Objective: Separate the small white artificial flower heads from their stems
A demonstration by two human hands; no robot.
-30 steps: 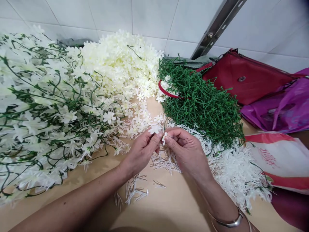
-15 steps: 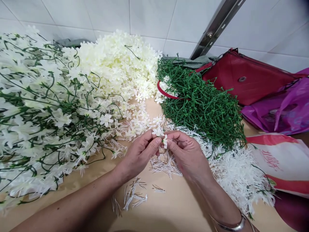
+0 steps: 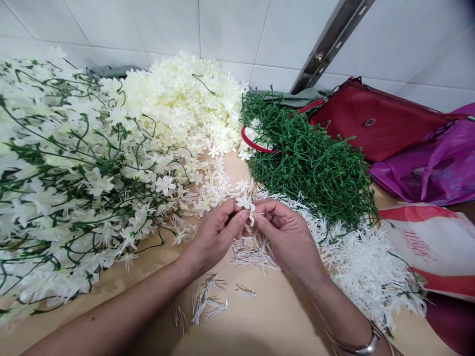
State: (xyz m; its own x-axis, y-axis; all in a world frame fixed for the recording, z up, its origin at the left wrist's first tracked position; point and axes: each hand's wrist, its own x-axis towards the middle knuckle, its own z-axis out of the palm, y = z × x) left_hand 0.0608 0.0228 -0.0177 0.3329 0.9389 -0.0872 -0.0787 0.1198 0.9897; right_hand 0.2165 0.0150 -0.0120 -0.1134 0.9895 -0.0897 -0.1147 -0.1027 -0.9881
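My left hand point(image 3: 218, 230) is closed in a pinch round a small artificial flower sprig, whose white blossom point(image 3: 245, 201) shows above the fingertips. A second white blossom point(image 3: 252, 217) hangs between my two hands, seen edge-on. My right hand point(image 3: 287, 232) meets it from the right, thumb and forefinger pinched on what looks like a thin white stamen; the fingers partly hide it. Beneath the hands lie loose white stamens point(image 3: 256, 254) on the tan tabletop point(image 3: 256, 321). A thick pile of green stems point(image 3: 308, 158) rises just behind my right hand.
Finished-looking white flower sprigs point(image 3: 100, 183) are heaped at left. Loose cream blossoms point(image 3: 181, 99) pile against the tiled wall point(image 3: 230, 29). At right are a white stamen heap point(image 3: 371, 272), a red handbag point(image 3: 374, 116), a purple plastic bag point(image 3: 419, 168) and a red-and-white bag point(image 3: 438, 242).
Both hands stay in nearly the same place. The lower blossom between the fingertips has turned and now shows more edge-on. The whole view has shifted slightly.
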